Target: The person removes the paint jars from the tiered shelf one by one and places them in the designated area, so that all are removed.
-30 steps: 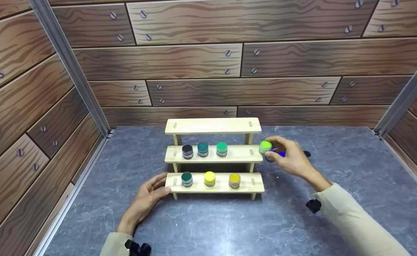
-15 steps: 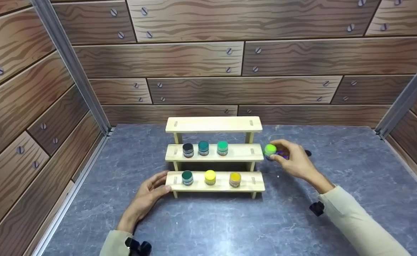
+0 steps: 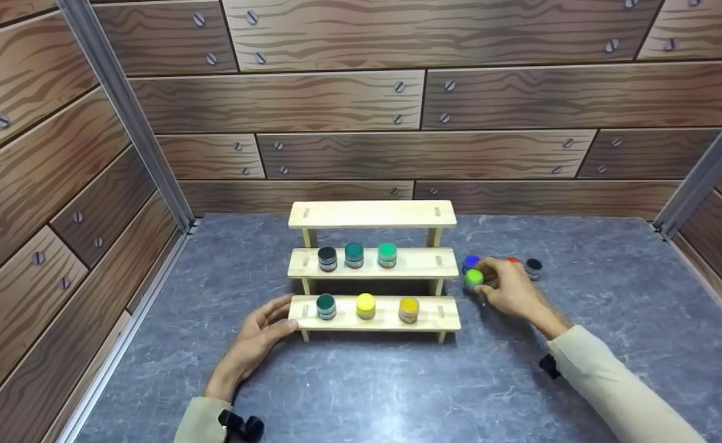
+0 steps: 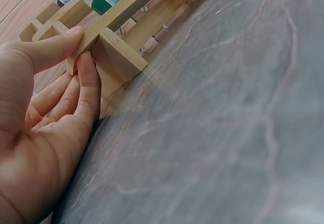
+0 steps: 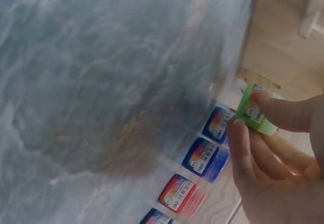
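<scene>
My left hand (image 3: 253,341) pinches the left end of the lowest step of a pale wooden three-step display rack (image 3: 373,213). Its thumb lies on top and a finger below, as the left wrist view shows. Off the rack's right side, my right hand (image 3: 511,292) holds a small light-green paint jar (image 3: 473,280) between thumb and fingers. In the right wrist view that green jar (image 5: 256,113) is tilted, beside the nearest of two blue paint jars (image 5: 205,158). Whether its base touches the table is unclear.
Dark, teal and green jars (image 3: 387,255) stand on the middle step; dark green, yellow and ochre jars (image 3: 409,309) on the lowest. Right of the rack, a red jar (image 5: 181,193) and a black-lidded jar (image 3: 533,268) continue the row on the grey marbled table (image 3: 361,387).
My right hand has carried the light-green jar away from the middle step's right end, rightward and nearer to me. Blue and red lids now show behind it. My left hand stays put.
</scene>
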